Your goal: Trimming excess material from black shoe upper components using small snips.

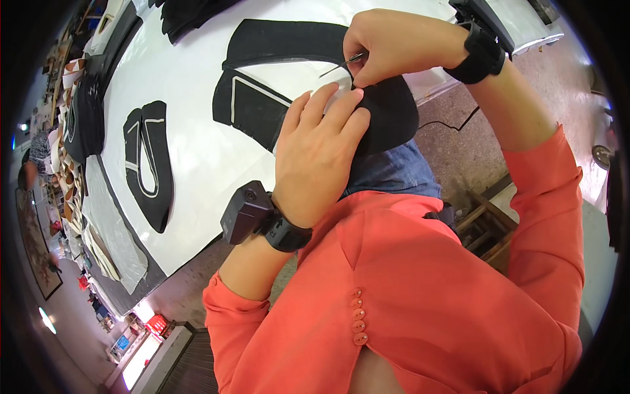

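A large black cut-out piece (282, 41), shaped like a shoe upper, lies on the white tabletop with its near right part over the edge. A pale line runs along its inner border. My left hand (318, 148) rests on it palm down, fingers outstretched and slightly apart. My right hand (407, 49) is closed on a thin pointed metal tool (336, 67), whose tip points left over the opening in the piece. The thumb side of that hand meets the black edge just beyond my left fingertips. Its grip hides most of the tool's handle.
A smaller black piece with pale lines (157, 171) lies to the left on the white table (197, 157). More black material (190, 16) sits at the far edge. Dark stacked pieces (84, 121) line the left side. A wooden frame (485, 226) stands below the table at right.
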Action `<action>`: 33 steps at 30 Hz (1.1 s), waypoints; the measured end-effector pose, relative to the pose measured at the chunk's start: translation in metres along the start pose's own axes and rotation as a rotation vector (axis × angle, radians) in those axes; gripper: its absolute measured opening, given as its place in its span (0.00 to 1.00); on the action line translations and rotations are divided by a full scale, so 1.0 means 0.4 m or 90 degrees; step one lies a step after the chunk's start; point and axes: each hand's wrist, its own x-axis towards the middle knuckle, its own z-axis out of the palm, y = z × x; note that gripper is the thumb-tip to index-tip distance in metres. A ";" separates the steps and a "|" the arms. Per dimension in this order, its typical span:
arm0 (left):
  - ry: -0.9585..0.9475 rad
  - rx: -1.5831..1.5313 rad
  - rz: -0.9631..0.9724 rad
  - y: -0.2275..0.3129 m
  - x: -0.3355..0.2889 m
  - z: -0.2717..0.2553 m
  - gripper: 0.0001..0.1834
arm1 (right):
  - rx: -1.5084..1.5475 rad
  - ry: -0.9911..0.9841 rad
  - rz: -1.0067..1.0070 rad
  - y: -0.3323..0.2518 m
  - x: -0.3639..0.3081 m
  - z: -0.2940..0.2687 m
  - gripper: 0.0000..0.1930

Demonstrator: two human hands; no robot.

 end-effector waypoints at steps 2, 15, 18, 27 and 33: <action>0.005 -0.003 -0.006 0.006 0.002 0.005 0.17 | -0.008 -0.037 -0.017 0.006 0.005 -0.007 0.11; -0.026 -0.057 -0.065 0.028 -0.135 -0.019 0.22 | -0.033 0.032 -0.014 0.029 0.014 0.024 0.12; 0.007 -0.004 -0.104 -0.012 -0.156 -0.036 0.23 | 0.006 0.100 -0.050 0.001 -0.014 0.080 0.13; 0.019 -0.061 -0.016 -0.004 -0.089 -0.015 0.18 | 0.093 0.137 0.064 -0.039 -0.031 0.130 0.13; 0.022 -0.061 -0.021 -0.011 -0.063 -0.019 0.14 | 0.060 0.112 0.016 -0.021 -0.038 0.109 0.14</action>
